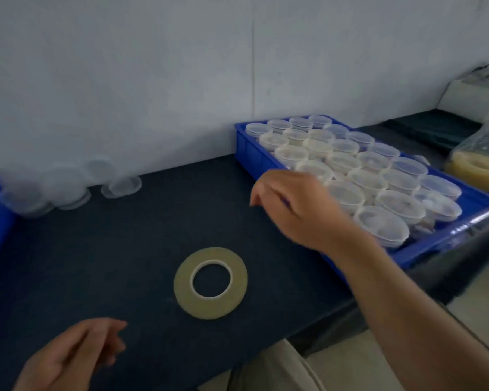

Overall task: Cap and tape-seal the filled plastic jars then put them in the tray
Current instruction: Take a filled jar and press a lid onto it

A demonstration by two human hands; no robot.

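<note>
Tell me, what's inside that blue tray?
Rows of clear plastic jars with lids fill the blue tray, some holding something pale yellowish. The right hand covers the jars at the near-left edge, and the tray's floor is hidden beneath them.

A: Where's the tape point(211, 283)?
B: Flat on the surface point(124, 249), front centre.
A: And the jars point(373, 179)?
B: In the tray point(254, 156), right rear, against the wall point(124, 80). The lids point(68, 184) lie left rear by the wall, well apart from the tape. A bag point(477, 165) sits right of the tray.
</note>
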